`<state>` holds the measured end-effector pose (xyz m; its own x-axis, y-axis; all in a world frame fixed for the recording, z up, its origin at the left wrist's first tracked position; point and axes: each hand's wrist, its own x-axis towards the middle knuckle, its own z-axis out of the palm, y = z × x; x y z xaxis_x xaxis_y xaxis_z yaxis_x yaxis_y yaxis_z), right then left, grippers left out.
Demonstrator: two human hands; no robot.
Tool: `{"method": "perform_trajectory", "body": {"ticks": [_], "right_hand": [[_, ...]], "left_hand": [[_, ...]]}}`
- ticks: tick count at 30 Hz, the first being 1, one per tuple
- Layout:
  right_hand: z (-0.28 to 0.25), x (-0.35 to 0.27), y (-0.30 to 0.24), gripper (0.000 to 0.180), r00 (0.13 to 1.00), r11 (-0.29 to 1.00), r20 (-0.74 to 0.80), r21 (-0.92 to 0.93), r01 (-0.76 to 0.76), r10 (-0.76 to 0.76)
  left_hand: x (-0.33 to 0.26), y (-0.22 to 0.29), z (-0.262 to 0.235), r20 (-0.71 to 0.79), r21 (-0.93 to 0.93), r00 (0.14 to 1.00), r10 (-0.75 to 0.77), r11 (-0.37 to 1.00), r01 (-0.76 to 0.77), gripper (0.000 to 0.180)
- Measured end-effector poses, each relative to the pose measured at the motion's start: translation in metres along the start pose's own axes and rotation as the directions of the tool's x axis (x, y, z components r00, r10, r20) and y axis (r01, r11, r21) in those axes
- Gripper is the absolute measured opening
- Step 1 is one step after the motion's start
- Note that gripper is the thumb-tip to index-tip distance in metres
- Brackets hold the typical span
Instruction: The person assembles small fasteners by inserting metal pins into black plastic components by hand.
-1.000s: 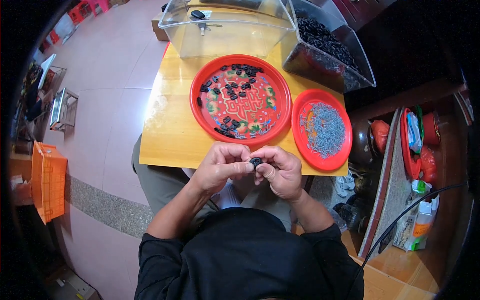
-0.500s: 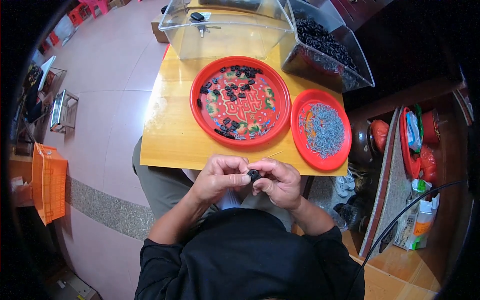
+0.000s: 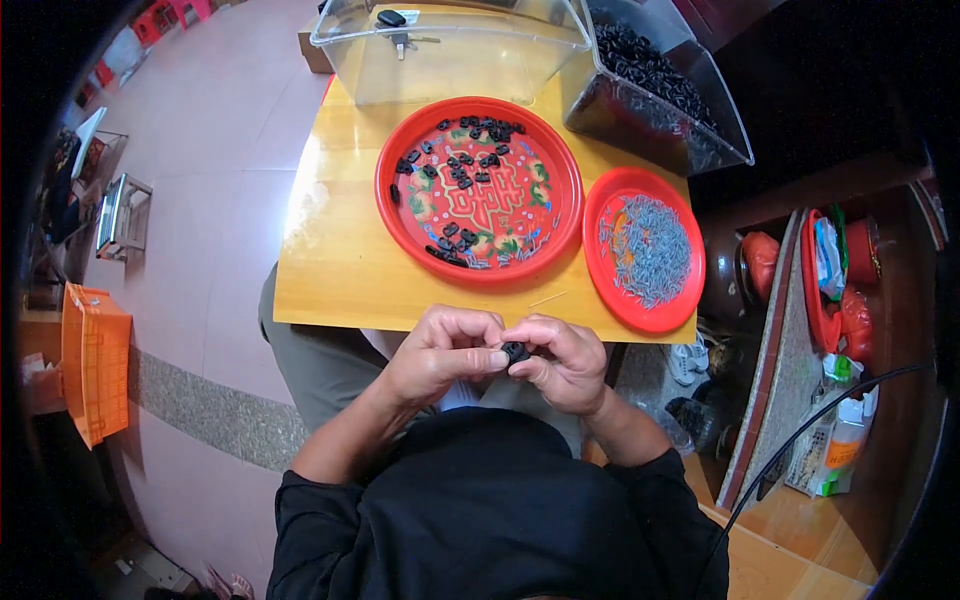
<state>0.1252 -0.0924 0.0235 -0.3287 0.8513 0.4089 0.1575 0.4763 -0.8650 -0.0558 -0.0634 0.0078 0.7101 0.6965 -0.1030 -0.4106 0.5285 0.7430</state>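
Note:
A small black plastic part is pinched between my two hands, just off the near edge of the yellow table. My left hand grips it by thumb and forefinger. From the other side the fingertips of my right hand hold it too. Its finer shape is partly covered by the fingers. Beyond my hands lies a round red tray with several similar black parts and some small metal pins. To its right, a smaller red tray carries a heap of small grey metal pins.
At the table's far side stand a clear plastic bin with a car key showing at it, and another clear bin full of black parts. A thin stick lies near the front edge. An orange crate stands at left.
Both hands keep their pinch, and the black part appears turned slightly between the fingers. The whole view has shifted a little, with the table sitting slightly higher.

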Motion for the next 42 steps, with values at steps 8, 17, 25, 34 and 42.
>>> {"method": "perform_trajectory", "body": {"ticks": [8,17,25,34,42], "right_hand": [[-0.004,-0.002,0.006,0.022,0.993,0.990,0.096,0.116,-0.078,0.067],[0.001,-0.007,0.011,0.020,0.979,0.960,0.101,0.201,-0.194,0.177],[-0.011,-0.006,-0.002,0.018,0.941,0.885,0.165,0.323,-0.336,0.297],[-0.124,0.086,-0.021,0.022,0.915,0.932,-0.397,-0.354,-0.084,-0.069],[-0.233,0.168,0.039,0.028,0.893,0.716,-0.420,-0.673,-0.187,-0.162]], "left_hand": [[0.000,-0.002,-0.003,0.035,-0.022,0.998,-0.044,0.999,0.045,0.010],[0.000,0.000,-0.004,0.022,0.015,0.994,-0.109,0.994,0.109,0.009],[-0.005,-0.004,0.002,0.039,-0.035,0.990,-0.135,0.990,0.136,0.011],[-0.004,0.003,-0.019,0.038,0.977,0.763,0.645,0.137,-0.164,0.014],[0.025,0.049,-0.046,0.258,0.883,0.873,0.413,-0.468,-0.040,0.015]]}}
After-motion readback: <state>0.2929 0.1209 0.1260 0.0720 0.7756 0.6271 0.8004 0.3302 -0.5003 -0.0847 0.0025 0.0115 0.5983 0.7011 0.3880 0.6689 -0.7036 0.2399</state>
